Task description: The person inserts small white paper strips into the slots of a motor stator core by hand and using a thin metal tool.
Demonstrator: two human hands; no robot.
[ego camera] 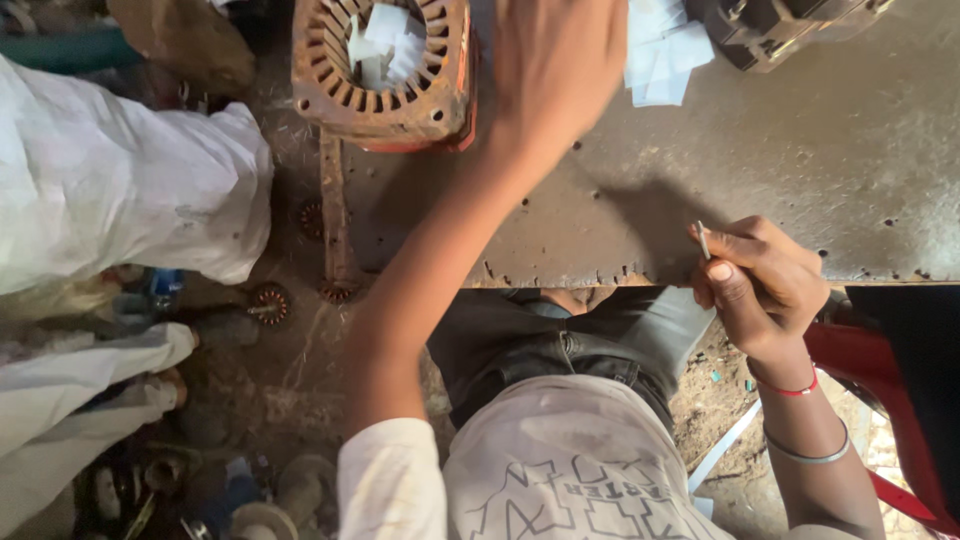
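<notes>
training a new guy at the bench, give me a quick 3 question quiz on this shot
1. True or false: the round rust-orange slotted metal motor housing holds white paper slips.
2. Which hand pinches the thin pale strip? A) left hand B) right hand
3. Fill in: the left hand reaches over the grey metal ____, toward the pile of white paper pieces.

Key: 1 true. 2 B, the right hand has its grip on the strip. 3 bench top.
</notes>
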